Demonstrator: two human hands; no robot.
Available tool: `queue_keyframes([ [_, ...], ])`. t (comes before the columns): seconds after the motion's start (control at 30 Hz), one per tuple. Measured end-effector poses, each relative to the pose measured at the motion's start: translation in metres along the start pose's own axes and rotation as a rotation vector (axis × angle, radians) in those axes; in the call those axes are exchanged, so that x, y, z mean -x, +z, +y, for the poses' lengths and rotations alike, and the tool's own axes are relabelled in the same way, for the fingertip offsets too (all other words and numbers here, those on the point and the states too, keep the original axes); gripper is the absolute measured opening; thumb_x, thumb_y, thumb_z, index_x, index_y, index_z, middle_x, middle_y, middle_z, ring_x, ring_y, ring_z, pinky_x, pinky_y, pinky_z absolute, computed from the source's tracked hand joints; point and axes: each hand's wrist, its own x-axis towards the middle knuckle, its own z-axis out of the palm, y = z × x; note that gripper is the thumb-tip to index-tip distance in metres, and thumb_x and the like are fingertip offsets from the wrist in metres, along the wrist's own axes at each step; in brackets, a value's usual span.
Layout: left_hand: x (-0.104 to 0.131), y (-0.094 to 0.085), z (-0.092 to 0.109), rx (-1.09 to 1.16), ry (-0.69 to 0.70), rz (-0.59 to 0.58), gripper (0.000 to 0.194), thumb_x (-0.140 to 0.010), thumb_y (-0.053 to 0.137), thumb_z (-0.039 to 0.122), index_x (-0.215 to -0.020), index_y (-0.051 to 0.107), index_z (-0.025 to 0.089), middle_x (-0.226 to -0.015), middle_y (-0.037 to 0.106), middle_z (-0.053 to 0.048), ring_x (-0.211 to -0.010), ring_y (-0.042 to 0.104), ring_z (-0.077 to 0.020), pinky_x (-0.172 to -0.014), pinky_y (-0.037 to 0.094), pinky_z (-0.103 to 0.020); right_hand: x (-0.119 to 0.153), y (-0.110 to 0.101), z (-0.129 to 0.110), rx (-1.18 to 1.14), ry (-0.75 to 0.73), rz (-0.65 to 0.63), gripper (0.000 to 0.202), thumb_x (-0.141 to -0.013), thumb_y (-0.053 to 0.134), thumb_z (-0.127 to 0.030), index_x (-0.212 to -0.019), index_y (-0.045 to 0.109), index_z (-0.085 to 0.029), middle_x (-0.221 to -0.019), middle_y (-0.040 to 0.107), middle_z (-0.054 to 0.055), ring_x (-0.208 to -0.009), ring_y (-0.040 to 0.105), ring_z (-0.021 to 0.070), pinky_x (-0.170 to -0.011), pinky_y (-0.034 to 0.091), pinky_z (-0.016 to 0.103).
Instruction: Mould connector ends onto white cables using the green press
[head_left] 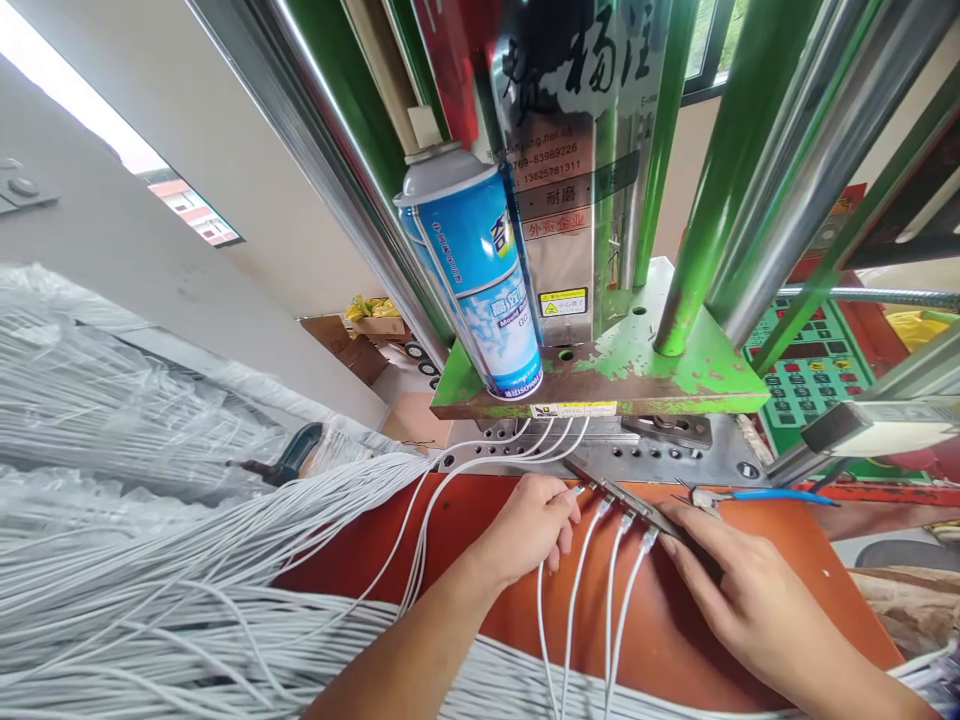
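My right hand [724,580] grips the right end of a narrow metal mould bar [630,505], which lies slanted over the orange-brown work surface. Several white cables with clear plug ends sit along the bar's near edge, one of them a white cable [611,590] hanging toward me. At the bar's left end, my left hand [529,530] pinches another cable by its plug end [577,490], fingers closed. Whether that plug is seated in the bar I cannot tell. Just behind, several white cables run under the green press plate [705,385].
A blue spray can [480,290] stands on the press plate. Blue-handled pliers [765,495] lie right of the bar. Bundles of white cable [225,560] cover the left and front. A green keypad panel [810,375] is at the right, and steel columns rise behind.
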Motion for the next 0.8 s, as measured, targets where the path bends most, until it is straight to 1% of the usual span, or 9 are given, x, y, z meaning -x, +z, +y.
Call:
queue_keyframes([
  [0.17, 0.0, -0.002, 0.003, -0.001, -0.008, 0.006, 0.023, -0.094, 0.046, 0.033, -0.078, 0.055, 0.02, -0.051, 0.051, 0.005, -0.037, 0.037, -0.0081, -0.038, 0.027, -0.019, 0.0, -0.001, -0.006, -0.042, -0.027, -0.065, 0.023, -0.108, 0.045, -0.035, -0.124, 0.058, -0.026, -0.115, 0.075, 0.004, -0.095, 0.074, 0.0201, -0.079, 0.059, 0.033],
  [0.3, 0.0, 0.003, 0.001, 0.017, 0.049, -0.037, 0.03, -0.093, 0.051, 0.039, -0.07, 0.05, 0.019, -0.052, 0.039, 0.007, -0.045, 0.032, -0.0071, -0.045, 0.024, -0.02, 0.001, -0.004, -0.008, -0.105, -0.044, -0.129, 0.024, -0.108, 0.044, -0.032, -0.126, 0.058, -0.025, -0.113, 0.075, 0.006, -0.095, 0.073, 0.0197, -0.078, 0.059, 0.032],
  [0.33, 0.0, 0.005, 0.001, 0.022, 0.067, -0.028, 0.032, -0.093, 0.051, 0.04, -0.069, 0.049, 0.019, -0.054, 0.038, 0.007, -0.046, 0.032, -0.0072, -0.047, 0.023, -0.021, 0.002, -0.005, -0.008, -0.121, -0.043, -0.146, 0.024, -0.108, 0.044, -0.032, -0.125, 0.059, -0.025, -0.112, 0.075, 0.006, -0.095, 0.073, 0.0201, -0.078, 0.059, 0.033],
  [0.4, 0.0, 0.009, 0.0, -0.017, 0.107, 0.039, 0.035, -0.096, 0.047, 0.042, -0.069, 0.047, 0.02, -0.058, 0.041, 0.005, -0.05, 0.034, -0.0086, -0.05, 0.025, -0.023, 0.002, -0.006, -0.006, -0.145, -0.035, -0.169, 0.026, -0.107, 0.045, -0.035, -0.126, 0.061, -0.025, -0.114, 0.075, 0.007, -0.098, 0.073, 0.0218, -0.082, 0.06, 0.035],
  [0.47, 0.003, 0.011, 0.001, -0.156, 0.175, 0.133, 0.037, -0.099, 0.043, 0.04, -0.068, 0.046, 0.02, -0.064, 0.049, 0.002, -0.057, 0.042, -0.0114, -0.056, 0.031, -0.025, 0.001, -0.006, -0.005, -0.164, -0.014, -0.185, 0.029, -0.107, 0.048, -0.038, -0.13, 0.06, -0.026, -0.121, 0.074, 0.007, -0.105, 0.072, 0.0235, -0.088, 0.06, 0.037],
  [0.53, 0.009, 0.011, 0.005, -0.376, 0.236, 0.204, 0.037, -0.102, 0.042, 0.037, -0.07, 0.048, 0.02, -0.07, 0.057, -0.002, -0.065, 0.051, -0.0153, -0.062, 0.035, -0.028, 0.0, -0.004, -0.005, -0.181, 0.019, -0.185, 0.028, -0.107, 0.047, -0.038, -0.129, 0.061, -0.026, -0.121, 0.074, 0.008, -0.105, 0.072, 0.0242, -0.088, 0.061, 0.038],
  [0.67, 0.025, 0.013, 0.015, -0.776, 0.323, 0.412, 0.024, -0.103, 0.045, 0.033, -0.088, 0.061, 0.021, -0.087, 0.07, -0.008, -0.08, 0.065, -0.0245, -0.071, 0.039, -0.034, -0.002, 0.005, -0.011, -0.153, 0.046, -0.12, 0.024, -0.108, 0.044, -0.034, -0.123, 0.06, -0.025, -0.113, 0.075, 0.008, -0.097, 0.073, 0.0231, -0.081, 0.061, 0.037],
  [0.73, 0.031, 0.016, 0.017, -0.881, 0.36, 0.438, 0.025, -0.104, 0.047, 0.036, -0.091, 0.063, 0.022, -0.092, 0.072, -0.008, -0.084, 0.068, -0.027, -0.071, 0.039, -0.035, 0.0, 0.009, -0.013, -0.124, 0.021, -0.098, 0.024, -0.108, 0.043, -0.031, -0.128, 0.057, -0.025, -0.116, 0.074, 0.008, -0.1, 0.073, 0.0221, -0.082, 0.06, 0.036],
  [0.8, 0.034, 0.022, 0.016, -0.96, 0.334, 0.374, 0.029, -0.104, 0.046, 0.035, -0.087, 0.066, 0.021, -0.089, 0.072, -0.009, -0.082, 0.069, -0.0281, -0.069, 0.039, -0.036, 0.002, 0.012, -0.013, -0.095, -0.004, -0.094, 0.025, -0.108, 0.043, -0.029, -0.13, 0.054, -0.025, -0.119, 0.073, 0.008, -0.102, 0.073, 0.0217, -0.082, 0.059, 0.035],
])
